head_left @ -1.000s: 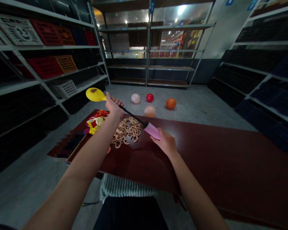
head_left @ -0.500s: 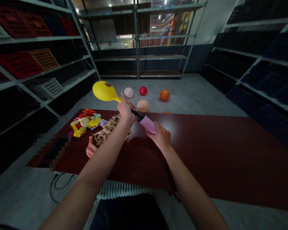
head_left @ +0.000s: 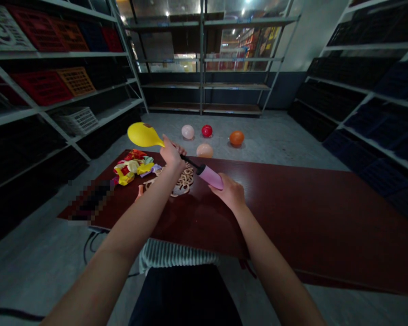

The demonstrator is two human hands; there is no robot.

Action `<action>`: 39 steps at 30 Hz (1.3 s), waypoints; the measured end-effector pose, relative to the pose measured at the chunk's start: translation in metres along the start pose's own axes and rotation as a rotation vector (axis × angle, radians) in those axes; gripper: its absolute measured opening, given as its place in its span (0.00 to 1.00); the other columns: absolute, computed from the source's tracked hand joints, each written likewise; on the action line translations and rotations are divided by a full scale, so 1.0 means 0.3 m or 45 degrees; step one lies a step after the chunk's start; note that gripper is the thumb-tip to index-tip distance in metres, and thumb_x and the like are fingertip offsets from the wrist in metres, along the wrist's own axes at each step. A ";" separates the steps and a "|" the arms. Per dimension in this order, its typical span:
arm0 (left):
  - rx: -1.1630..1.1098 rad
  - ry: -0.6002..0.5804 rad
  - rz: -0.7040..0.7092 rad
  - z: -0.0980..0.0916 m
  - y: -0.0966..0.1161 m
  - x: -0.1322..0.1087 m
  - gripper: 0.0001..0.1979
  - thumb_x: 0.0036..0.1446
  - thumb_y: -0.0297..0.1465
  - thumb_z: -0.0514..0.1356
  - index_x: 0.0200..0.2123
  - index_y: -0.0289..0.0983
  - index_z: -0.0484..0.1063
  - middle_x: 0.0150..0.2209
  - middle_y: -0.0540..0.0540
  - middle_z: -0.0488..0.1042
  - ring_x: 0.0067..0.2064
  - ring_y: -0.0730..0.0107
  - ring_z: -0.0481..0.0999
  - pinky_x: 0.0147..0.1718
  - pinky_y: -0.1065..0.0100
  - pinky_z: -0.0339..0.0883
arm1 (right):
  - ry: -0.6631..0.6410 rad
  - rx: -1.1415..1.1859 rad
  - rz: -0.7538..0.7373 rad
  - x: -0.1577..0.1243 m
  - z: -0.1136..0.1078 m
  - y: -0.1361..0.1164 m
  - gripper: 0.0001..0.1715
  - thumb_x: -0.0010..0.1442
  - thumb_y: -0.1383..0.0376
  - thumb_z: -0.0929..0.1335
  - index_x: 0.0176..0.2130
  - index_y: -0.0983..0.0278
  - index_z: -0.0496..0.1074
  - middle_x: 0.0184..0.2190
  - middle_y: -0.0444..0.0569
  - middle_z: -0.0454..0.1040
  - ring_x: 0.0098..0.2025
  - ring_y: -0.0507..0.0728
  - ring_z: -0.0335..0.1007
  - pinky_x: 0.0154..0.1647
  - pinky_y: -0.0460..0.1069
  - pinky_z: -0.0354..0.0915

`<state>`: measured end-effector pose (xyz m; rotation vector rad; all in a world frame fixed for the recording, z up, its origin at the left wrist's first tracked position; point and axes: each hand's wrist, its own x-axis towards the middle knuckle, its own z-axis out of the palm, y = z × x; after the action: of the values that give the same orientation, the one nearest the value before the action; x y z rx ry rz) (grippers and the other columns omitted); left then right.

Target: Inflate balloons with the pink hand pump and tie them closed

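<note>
A partly filled yellow balloon (head_left: 143, 135) points up and to the left, its neck pinched by my left hand (head_left: 172, 153), which also grips the front end of a hand pump. The pump's pink barrel (head_left: 211, 176) is wrapped by my right hand (head_left: 230, 190). Between the hands a black rod of the pump shows. Under my left wrist lies a tangled heap of beige cord-like loops (head_left: 185, 180) on the dark red-brown table (head_left: 292, 213). Left of it is a pile of uninflated balloons (head_left: 132, 166) in several colours.
On the floor past the table lie a white balloon (head_left: 187, 131), a red balloon (head_left: 207, 131), an orange balloon (head_left: 236, 138) and a peach balloon (head_left: 204, 150). Shelves with crates (head_left: 76, 80) line both sides. A blurred-out patch (head_left: 91, 201) covers the table's left corner.
My hands have drawn farther apart, so more of the pump's black rod shows. The left hand and yellow balloon shifted slightly left and down. The whole view has shifted a little.
</note>
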<state>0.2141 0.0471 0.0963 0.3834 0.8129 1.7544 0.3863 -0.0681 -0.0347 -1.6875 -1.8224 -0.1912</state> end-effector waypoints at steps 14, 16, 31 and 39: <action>-0.048 -0.039 0.129 -0.022 0.218 0.106 0.21 0.67 0.33 0.52 0.22 0.39 0.50 0.15 0.56 0.48 0.14 0.79 0.49 0.13 0.75 0.46 | 0.009 0.028 -0.001 0.005 0.010 -0.044 0.23 0.60 0.53 0.70 0.49 0.63 0.73 0.40 0.54 0.81 0.40 0.62 0.78 0.37 0.51 0.63; -0.046 -0.055 0.113 -0.008 0.173 0.097 0.21 0.67 0.33 0.52 0.22 0.39 0.50 0.15 0.56 0.47 0.14 0.79 0.48 0.13 0.75 0.46 | 0.019 0.012 0.038 0.006 0.005 -0.036 0.22 0.60 0.53 0.70 0.49 0.63 0.74 0.39 0.54 0.81 0.39 0.62 0.78 0.36 0.51 0.63; 0.042 -0.232 -0.041 0.066 -0.147 -0.123 0.25 0.70 0.35 0.50 0.18 0.38 0.51 0.12 0.56 0.48 0.12 0.80 0.49 0.13 0.73 0.44 | 0.073 0.070 0.191 0.013 0.019 -0.018 0.27 0.59 0.50 0.70 0.52 0.63 0.72 0.42 0.53 0.81 0.41 0.62 0.78 0.35 0.50 0.63; 0.006 -0.118 -0.008 0.015 -0.054 -0.049 0.25 0.68 0.38 0.54 0.20 0.38 0.52 0.12 0.57 0.49 0.12 0.79 0.51 0.13 0.73 0.45 | 0.027 0.079 0.028 0.009 0.016 -0.036 0.27 0.61 0.49 0.70 0.53 0.62 0.71 0.45 0.52 0.80 0.42 0.59 0.78 0.36 0.49 0.64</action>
<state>0.2334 0.0373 0.0904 0.4619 0.7512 1.7163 0.3746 -0.0652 -0.0337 -1.6563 -1.7756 -0.1412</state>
